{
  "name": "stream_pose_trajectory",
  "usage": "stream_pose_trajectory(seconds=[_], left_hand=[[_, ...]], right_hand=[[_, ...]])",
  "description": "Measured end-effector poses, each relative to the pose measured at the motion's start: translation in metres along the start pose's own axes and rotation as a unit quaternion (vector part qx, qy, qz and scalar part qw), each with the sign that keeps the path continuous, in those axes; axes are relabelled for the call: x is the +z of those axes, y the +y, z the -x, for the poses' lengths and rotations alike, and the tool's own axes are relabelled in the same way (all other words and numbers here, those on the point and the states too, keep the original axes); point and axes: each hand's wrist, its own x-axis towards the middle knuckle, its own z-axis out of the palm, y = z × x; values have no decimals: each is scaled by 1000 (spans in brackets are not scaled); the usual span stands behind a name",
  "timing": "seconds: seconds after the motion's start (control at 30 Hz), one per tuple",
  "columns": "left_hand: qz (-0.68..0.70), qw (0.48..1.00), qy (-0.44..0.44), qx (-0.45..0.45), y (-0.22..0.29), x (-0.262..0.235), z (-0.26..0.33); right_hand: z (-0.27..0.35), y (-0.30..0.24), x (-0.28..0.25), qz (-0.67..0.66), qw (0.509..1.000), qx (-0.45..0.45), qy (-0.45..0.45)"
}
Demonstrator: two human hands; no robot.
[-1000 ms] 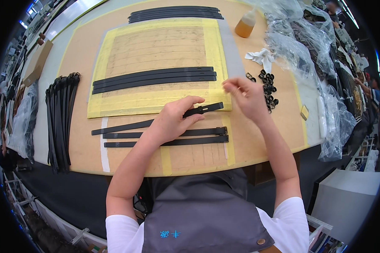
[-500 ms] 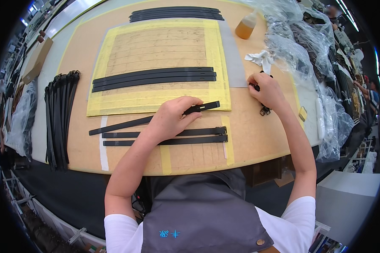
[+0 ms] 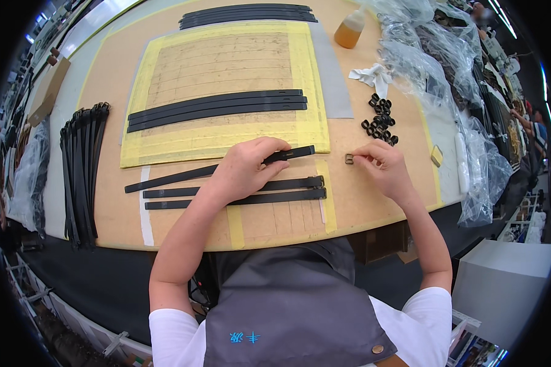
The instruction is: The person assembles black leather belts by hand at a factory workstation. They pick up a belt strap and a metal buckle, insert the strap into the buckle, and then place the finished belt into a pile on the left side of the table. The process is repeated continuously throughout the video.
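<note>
Near its right end, a black strap (image 3: 172, 178) is pinched by my left hand (image 3: 248, 168), the slotted tip sticking out past the fingers. Between thumb and fingertips my right hand (image 3: 382, 167) grips a small dark metal buckle (image 3: 349, 159), off to the right of that tip. Behind the right hand lies a pile of black buckles (image 3: 381, 119). Two straps with buckles on their right ends (image 3: 288, 196) lie side by side below my left hand. Beyond it, several plain straps (image 3: 217, 109) rest on the yellow-taped board (image 3: 226, 142).
At the left hangs a bundle of buckled straps (image 3: 79, 174) over the table edge. More straps (image 3: 248, 14) lie at the back. A bottle of amber liquid (image 3: 349, 32), a white cloth (image 3: 371, 74), a small yellow block (image 3: 436, 156) and clear plastic wrapping (image 3: 419, 67) are on the right.
My right hand has come back from the pile toward me and the left, now showing a buckle in its fingertips. The pile is uncovered. My left hand keeps its hold on the strap.
</note>
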Motion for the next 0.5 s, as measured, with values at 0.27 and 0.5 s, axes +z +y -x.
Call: stream_pose_trajectory(seconds=[0.27, 0.5], left_hand=[[27, 1000, -4, 4, 2, 0, 0], [62, 998, -28, -6, 5, -4, 3]], right_hand=[[-3, -16, 1, -39, 987, 102, -117], [-16, -33, 18, -273, 936, 62, -213]])
